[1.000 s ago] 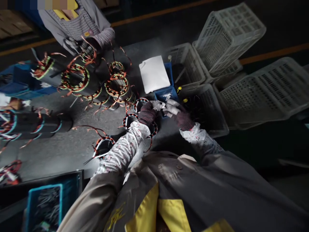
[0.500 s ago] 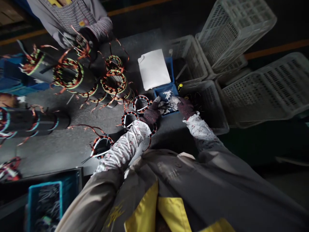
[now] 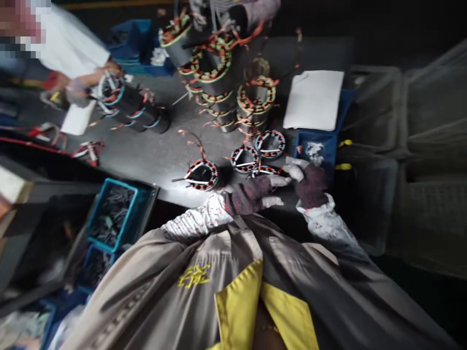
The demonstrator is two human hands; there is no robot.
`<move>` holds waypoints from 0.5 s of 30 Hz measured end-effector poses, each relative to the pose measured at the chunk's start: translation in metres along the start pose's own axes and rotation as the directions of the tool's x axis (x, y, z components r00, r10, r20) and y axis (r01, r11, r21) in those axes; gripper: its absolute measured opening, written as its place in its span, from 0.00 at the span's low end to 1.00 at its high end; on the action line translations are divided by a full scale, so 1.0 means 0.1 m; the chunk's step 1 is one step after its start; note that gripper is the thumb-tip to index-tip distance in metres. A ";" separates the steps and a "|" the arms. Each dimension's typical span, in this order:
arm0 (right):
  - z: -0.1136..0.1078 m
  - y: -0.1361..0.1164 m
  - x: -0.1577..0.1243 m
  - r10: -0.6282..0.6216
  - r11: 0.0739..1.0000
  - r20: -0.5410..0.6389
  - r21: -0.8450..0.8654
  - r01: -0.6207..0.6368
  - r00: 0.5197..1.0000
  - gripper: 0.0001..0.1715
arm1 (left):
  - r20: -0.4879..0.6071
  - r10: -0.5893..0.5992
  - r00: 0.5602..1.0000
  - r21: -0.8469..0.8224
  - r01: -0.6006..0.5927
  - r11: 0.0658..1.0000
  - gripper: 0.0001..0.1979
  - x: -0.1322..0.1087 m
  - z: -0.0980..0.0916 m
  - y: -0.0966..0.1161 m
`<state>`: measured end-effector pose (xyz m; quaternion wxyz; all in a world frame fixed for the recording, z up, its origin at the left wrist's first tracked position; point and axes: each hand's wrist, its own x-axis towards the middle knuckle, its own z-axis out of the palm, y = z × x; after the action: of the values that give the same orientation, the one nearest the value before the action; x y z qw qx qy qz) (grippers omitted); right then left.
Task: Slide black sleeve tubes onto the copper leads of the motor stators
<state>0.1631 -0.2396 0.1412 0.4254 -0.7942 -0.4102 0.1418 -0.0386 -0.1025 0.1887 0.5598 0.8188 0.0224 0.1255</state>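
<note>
Our left hand (image 3: 251,194), in a dark glove with pale fingertips, lies with its fingers spread over a flat stator ring (image 3: 264,171), whose axis stands upright. We cannot tell whether it has hold of the ring. Our right hand (image 3: 310,184) curls at 2 o'clock from the left, its fingertips nearly meeting the left's; any pinch is hidden. A second ring (image 3: 270,144) lies at 12 o'clock, just beside a third ring (image 3: 244,159) at 11. A blue tray (image 3: 314,148) sits at 1 o'clock, almost touching the right hand. Stacked stators (image 3: 255,102) stand beyond. The grey bench (image 3: 146,155) runs towards 9 o'clock, and its front edge passes close below our hands at 6.
</note>
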 end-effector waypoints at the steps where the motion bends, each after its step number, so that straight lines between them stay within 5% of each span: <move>1: 0.11 -0.18 -0.02 -0.079 0.996 0.013 0.048 0.078 0.997 0.26 | -0.072 0.011 0.997 0.082 -0.005 0.997 0.17 -0.19 -0.16 -0.01; 4: 0.54 -0.74 0.02 -0.316 0.946 0.158 0.125 0.298 0.936 0.23 | -0.399 -0.017 0.917 0.401 0.191 0.896 0.16 -0.85 -0.72 -0.13; 6: 0.89 -1.10 0.10 -0.426 0.901 0.378 0.090 0.425 0.822 0.24 | -0.563 -0.061 0.824 0.527 0.415 0.741 0.21 -1.29 -1.10 -0.24; 9: 1.40 -1.51 0.21 -0.367 0.853 0.675 -0.032 0.522 0.640 0.24 | -0.567 -0.308 0.764 0.534 0.626 0.569 0.27 -1.74 -1.53 -0.39; 12: 1.79 -1.71 0.22 -0.248 0.857 0.744 -0.130 0.499 0.620 0.09 | -0.465 -0.439 0.768 0.524 0.639 0.563 0.17 -1.82 -1.68 -0.44; 15: 2.03 -1.69 0.12 -0.235 0.877 0.722 -0.131 0.462 0.651 0.04 | -0.443 -0.467 0.765 0.562 0.643 0.521 0.13 -1.63 -1.55 -0.36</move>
<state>-0.0355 -0.0655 0.1550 0.1351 -0.6441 -0.7009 0.2748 -0.2286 0.0234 0.1796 0.2187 0.8919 0.3954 0.0180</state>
